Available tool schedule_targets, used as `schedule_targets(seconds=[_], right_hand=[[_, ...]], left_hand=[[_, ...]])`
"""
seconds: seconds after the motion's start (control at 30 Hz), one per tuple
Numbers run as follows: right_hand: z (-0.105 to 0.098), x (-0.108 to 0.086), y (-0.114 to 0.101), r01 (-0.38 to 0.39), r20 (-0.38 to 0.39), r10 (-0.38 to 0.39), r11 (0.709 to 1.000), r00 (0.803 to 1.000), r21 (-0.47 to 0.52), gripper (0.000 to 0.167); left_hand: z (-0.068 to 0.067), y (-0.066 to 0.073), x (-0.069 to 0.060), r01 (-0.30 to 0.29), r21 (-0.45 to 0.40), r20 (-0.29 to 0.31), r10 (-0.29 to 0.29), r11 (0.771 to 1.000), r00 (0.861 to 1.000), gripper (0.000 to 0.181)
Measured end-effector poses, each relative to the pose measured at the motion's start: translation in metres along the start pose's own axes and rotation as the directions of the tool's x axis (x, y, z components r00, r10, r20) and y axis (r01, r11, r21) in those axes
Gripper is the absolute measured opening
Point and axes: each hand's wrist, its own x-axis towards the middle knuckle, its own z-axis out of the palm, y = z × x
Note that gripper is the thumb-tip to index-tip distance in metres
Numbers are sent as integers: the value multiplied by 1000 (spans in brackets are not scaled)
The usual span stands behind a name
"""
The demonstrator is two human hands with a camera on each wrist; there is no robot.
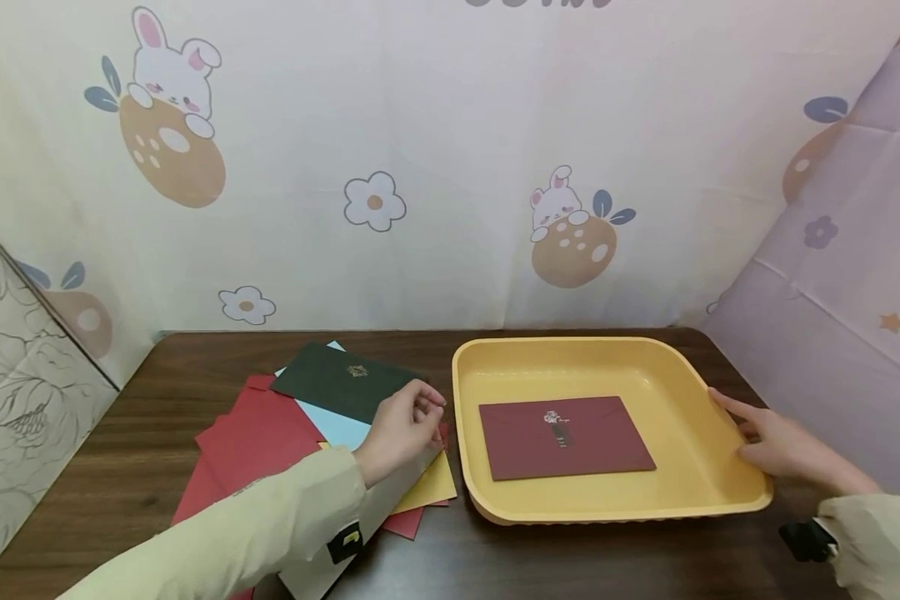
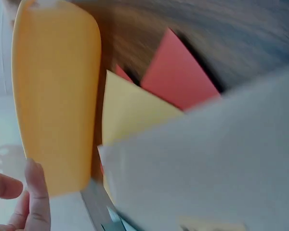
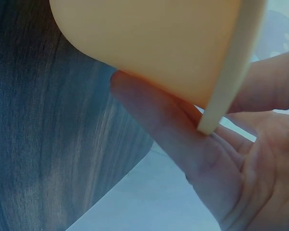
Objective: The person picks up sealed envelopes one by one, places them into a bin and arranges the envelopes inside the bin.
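Observation:
A yellow tray [image 1: 690, 492] [image 2: 58, 96] [image 3: 149, 43] stands at the right, with a dark red envelope [image 1: 570, 437] lying flat inside. My right hand [image 1: 783, 446] [image 3: 207, 139] grips its right rim, fingers under the edge and thumb on the other side. Over the paper pile left of the tray is my left hand [image 1: 401, 429] [image 2: 31, 202], its fingers loosely bent, with nothing seen in them. Below it lie a dark green envelope [image 1: 337, 379], a light blue one [image 1: 337, 425], a whitish one [image 1: 322, 567] [image 2: 221, 159], a yellow one [image 1: 431, 487] [image 2: 130, 110] and several red ones [image 1: 262, 442] [image 2: 178, 72].
The dark wooden table [image 1: 480, 567] [image 3: 48, 120] ends at the back against a pale cloth [image 1: 435, 275] printed with rabbits and flowers. Another cloth wall [image 1: 855, 333] stands on the right, and a floral panel [image 1: 22, 400] on the left.

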Motion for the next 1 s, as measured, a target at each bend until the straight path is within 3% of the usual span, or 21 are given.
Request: schedule_targets(seconds=[0.17, 0.27, 0.43, 0.73, 0.9, 1.0], right_hand=[[-1, 0, 1, -1, -6, 1, 1000, 1000, -11, 84], [0, 0, 1, -1, -7, 0, 1000, 1000, -5, 84], [0, 0, 1, -10, -1, 10, 1000, 1000, 8, 83], [1, -1, -2, -26, -4, 26, 999, 1000, 39, 85], [1, 0, -1, -26, -6, 26, 999, 1000, 20, 85], [0, 0, -2, -29, -2, 29, 999, 1000, 28, 85]], left_hand=[[-18, -17, -1, 30, 88, -68, -24, 996, 997, 12], [-31, -30, 3, 37, 192, -128, -12, 981, 992, 12], [-51, -47, 9, 69, 375, -161, -8, 925, 987, 24], [-84, -70, 19, 81, 614, -155, 20, 785, 988, 43], [-101, -83, 24, 107, 661, -168, 7, 742, 986, 56], [-111, -87, 27, 127, 661, -161, -26, 740, 987, 68]])
